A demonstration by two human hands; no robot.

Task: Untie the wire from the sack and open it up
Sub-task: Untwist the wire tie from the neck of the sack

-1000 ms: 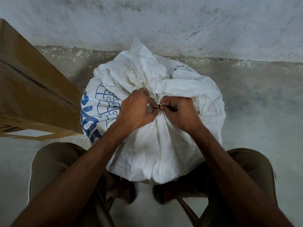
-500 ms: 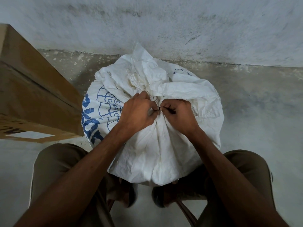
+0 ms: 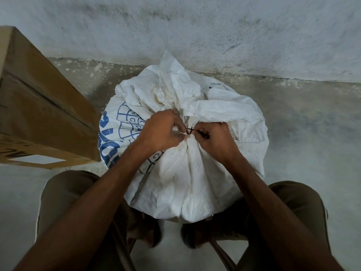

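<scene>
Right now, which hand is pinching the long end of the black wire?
The right hand: the wire runs straight into its fingers, while the left hand grips the bunched sack neck.

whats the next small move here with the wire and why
Probably keep untwisting: the right hand pinches the dark wire end while the left hand grips the sack neck. The wire is wound around the gathered neck, so the sack is shut.
</scene>
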